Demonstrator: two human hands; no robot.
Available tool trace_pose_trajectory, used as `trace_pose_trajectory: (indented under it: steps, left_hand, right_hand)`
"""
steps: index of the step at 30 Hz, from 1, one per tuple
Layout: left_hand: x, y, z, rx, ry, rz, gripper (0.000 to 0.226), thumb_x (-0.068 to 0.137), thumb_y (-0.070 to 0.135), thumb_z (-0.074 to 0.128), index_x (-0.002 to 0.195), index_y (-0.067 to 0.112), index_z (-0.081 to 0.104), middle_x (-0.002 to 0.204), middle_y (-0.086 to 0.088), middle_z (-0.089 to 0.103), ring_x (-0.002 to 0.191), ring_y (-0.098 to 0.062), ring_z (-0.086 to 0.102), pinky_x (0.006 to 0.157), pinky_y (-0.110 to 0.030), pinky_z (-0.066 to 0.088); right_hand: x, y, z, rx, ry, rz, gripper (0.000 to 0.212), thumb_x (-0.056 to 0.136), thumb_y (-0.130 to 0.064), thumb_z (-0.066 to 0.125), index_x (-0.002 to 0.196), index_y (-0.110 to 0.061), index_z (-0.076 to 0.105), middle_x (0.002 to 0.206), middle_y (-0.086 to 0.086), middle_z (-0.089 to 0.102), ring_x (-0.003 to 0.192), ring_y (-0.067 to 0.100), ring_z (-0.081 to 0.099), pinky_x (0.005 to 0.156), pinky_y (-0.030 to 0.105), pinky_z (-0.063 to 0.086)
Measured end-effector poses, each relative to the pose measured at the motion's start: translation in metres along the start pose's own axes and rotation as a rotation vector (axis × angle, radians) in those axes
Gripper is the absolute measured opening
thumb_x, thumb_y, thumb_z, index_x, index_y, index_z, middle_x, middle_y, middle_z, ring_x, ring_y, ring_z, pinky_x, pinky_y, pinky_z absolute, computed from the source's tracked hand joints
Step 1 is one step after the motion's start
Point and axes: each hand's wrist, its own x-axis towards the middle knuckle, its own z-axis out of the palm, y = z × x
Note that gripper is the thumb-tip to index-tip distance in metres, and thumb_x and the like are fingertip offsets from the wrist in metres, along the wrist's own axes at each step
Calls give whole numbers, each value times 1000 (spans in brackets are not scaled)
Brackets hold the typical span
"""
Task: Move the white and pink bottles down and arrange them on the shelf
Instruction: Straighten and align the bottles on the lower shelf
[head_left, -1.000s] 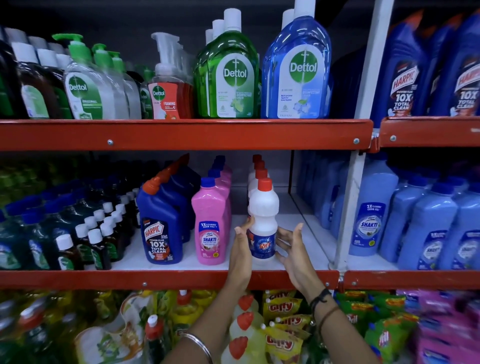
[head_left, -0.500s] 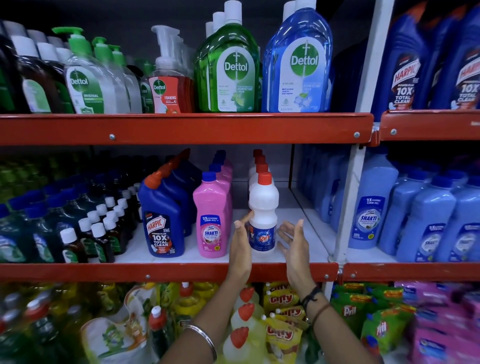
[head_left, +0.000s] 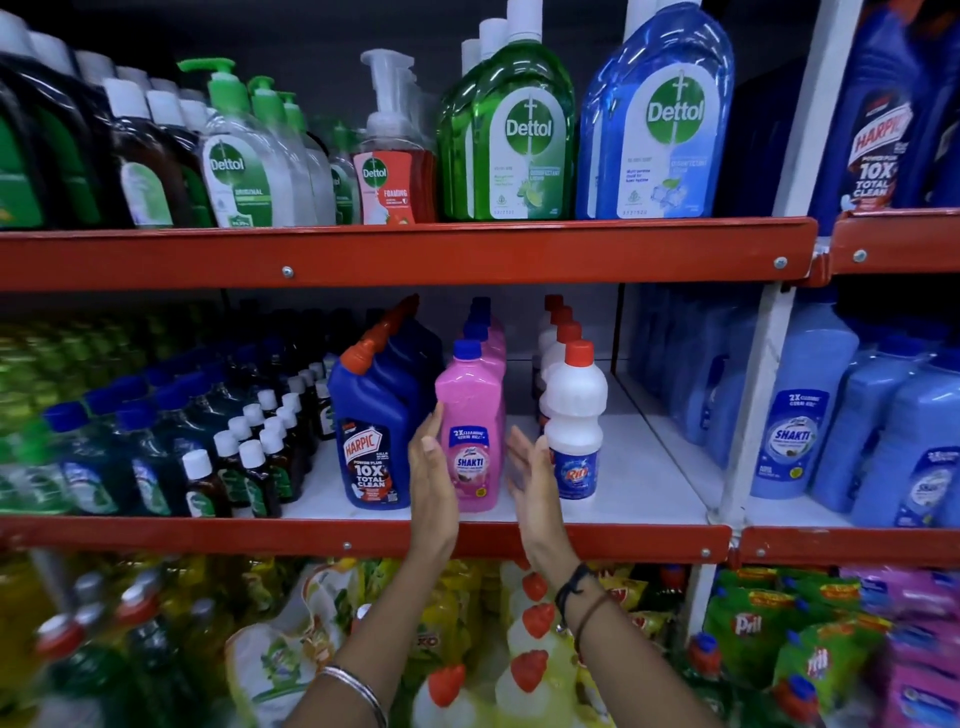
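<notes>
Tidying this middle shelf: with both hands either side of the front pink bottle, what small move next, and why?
Probably close both open palms, left hand and right hand, onto the pink bottle to straighten it; neither clearly grips it yet.

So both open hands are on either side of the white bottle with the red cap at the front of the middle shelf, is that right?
Not quite. In the head view the left hand and right hand flank the front pink bottle, the one with the blue cap, not the white bottle, which stands just right of the right hand. The rest holds: both hands are open, at the front of the middle shelf.
</notes>
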Motion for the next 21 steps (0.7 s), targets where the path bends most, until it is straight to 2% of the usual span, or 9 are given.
trace_pose_trajectory:
  steps: [2, 6, 9, 12, 13, 16, 19, 21]
  left_hand:
    - [1, -3, -6, 6, -110, -41, 77, 72, 92, 24, 138, 55, 30, 154, 8, 33, 135, -4, 41, 111, -42, 41]
    - [3, -4, -11, 84, -200, -43, 73, 69, 94, 19, 137, 66, 21, 159, 10, 22, 143, -10, 30, 116, -50, 33]
    - [2, 0, -12, 115, -233, -49, 74, 68, 95, 16, 136, 67, 18, 158, 13, 20, 140, -7, 32, 115, -46, 34]
    - [1, 4, -12, 117, -250, -46, 81, 63, 98, 15, 137, 64, 16, 150, 24, 24, 127, 14, 35, 106, -21, 40]
    - [1, 5, -12, 118, -252, -48, 83, 62, 98, 15, 137, 63, 16, 147, 27, 24, 125, 16, 35, 103, -17, 39]
    - [0, 3, -12, 110, -255, -51, 82, 64, 97, 15, 138, 62, 16, 151, 20, 23, 130, 6, 35, 103, -21, 38]
    - [1, 3, -10, 101, -244, -44, 80, 65, 97, 16, 138, 62, 18, 155, 15, 24, 130, 6, 37, 106, -24, 40]
    - [1, 3, -9, 100, -218, -30, 74, 70, 94, 18, 138, 63, 22, 156, 12, 26, 135, 0, 37, 111, -35, 40]
  right_hand:
    - [2, 0, 2, -2, -9, 48, 69, 83, -60, 24, 135, -21, 46, 132, 0, 52, 120, 17, 50, 88, 23, 45]
    - [4, 2, 1, 2, 22, 62, 55, 96, -49, 19, 133, -21, 49, 129, 4, 55, 119, 22, 53, 102, 40, 43]
    - [4, 1, 1, 13, 52, 54, 55, 96, -49, 21, 131, -20, 52, 126, 4, 56, 116, 21, 54, 103, 41, 43]
    - [2, -1, 2, 23, 55, 40, 67, 85, -59, 26, 131, -18, 52, 126, 4, 57, 111, 16, 57, 102, 40, 44]
    - [1, -1, 2, 26, 51, 33, 71, 81, -61, 27, 131, -17, 52, 125, 4, 58, 108, 13, 58, 101, 39, 45]
    - [-1, -3, 2, 25, 44, 23, 75, 76, -62, 30, 131, -17, 52, 125, 5, 58, 106, 9, 59, 98, 36, 47]
    - [0, -3, -1, 3, 39, 27, 74, 76, -63, 31, 132, -18, 51, 132, 8, 57, 109, 13, 58, 98, 35, 48]
    - [-3, -2, 2, -15, 56, -18, 69, 80, -60, 31, 132, -20, 50, 134, 5, 55, 111, 8, 57, 90, 23, 51]
